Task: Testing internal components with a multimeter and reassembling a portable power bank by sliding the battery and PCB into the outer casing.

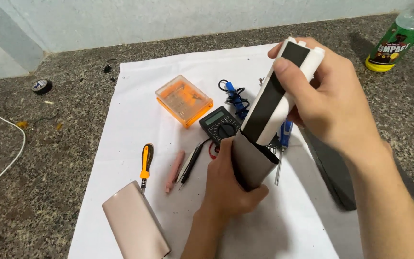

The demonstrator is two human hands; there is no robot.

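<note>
Gripping a beige metal sleeve (251, 165) upright, the left hand (228, 184) wraps closed round it; the right hand (334, 103), fingers clamped, holds a white-and-black inner block (278, 93) partly seated in its mouth. Another sleeve (135, 223) lies nearer on the white sheet (135, 103); a multimeter (220, 125) sits beyond.

Orange clear box (184, 100), orange-black screwdriver (145, 163), white-black inner block (280, 91), beige sleeve (251, 165).
</note>
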